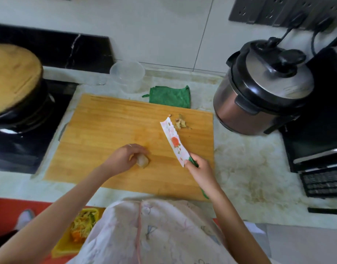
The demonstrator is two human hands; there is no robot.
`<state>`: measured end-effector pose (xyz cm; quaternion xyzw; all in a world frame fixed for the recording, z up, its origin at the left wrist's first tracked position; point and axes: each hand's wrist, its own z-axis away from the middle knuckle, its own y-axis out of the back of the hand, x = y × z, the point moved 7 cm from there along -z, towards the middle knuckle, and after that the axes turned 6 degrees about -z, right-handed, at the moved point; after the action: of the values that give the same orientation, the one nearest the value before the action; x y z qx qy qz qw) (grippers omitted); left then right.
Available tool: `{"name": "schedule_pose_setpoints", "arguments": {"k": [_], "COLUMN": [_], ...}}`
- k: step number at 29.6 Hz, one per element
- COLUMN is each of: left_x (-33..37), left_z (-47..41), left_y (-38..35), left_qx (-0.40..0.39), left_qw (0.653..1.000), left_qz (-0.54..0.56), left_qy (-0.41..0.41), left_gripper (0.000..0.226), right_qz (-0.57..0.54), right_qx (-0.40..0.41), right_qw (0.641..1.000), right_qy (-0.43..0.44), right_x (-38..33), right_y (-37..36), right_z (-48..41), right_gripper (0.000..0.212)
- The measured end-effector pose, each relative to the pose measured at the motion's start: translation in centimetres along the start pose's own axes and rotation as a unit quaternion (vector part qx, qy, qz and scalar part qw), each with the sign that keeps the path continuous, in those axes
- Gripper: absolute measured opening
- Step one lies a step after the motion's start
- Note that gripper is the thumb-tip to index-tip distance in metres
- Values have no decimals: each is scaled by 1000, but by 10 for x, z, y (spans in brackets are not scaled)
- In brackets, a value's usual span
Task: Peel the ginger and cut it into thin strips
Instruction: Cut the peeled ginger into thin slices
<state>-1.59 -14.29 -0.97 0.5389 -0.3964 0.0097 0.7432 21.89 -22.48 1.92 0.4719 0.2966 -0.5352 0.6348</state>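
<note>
The left hand (124, 157) covers most of the ginger (143, 161); the right hand (201, 170) hides the handle of the knife (176, 142); blurred scraps (180, 122) beside its blade are perhaps peel

One camera, worn on the head (wide-angle, straight lines bowing toward the edges), looks forward and steeply down from close above the counter (240, 168), the cutting board (106, 126) centred, wall tiles (164, 25) along the top

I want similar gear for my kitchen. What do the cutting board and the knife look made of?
The cutting board looks like bamboo or wood, matte: glued parallel strips show. The knife has a white blade with a printed red flower, perhaps ceramic or coated steel; its green handle, in the right hand, looks plastic.
</note>
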Motion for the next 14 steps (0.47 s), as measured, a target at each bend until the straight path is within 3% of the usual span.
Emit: {"name": "schedule_pose_setpoints", "arguments": {"k": [5,7,9,11,14], "left_x": [-8,-12,-19,-23,-22], "left_z": [15,17,20,22,24], "left_y": [-9,-10,-9,-8,-10], "left_qx": [-11,29,83,135,190], "left_qw": [999,998,990,973,957], "left_qz": [4,-8,25,82,115], "left_qy": [36,48,111,169,188], "left_gripper": [52,48,45,43,41], "right_qz": [-21,-29,-35,-40,-26], "right_qx": [-14,-10,-11,-15,-37], "right_qw": [1000,999,999,999,999], "right_qy": [-13,-17,-15,-18,-12], "right_x": [5,8,7,5,0], "right_y": [-12,-15,-20,-25,-32], "right_z": [1,0,0,0,1], "right_gripper": [25,14,7,4,3]}}
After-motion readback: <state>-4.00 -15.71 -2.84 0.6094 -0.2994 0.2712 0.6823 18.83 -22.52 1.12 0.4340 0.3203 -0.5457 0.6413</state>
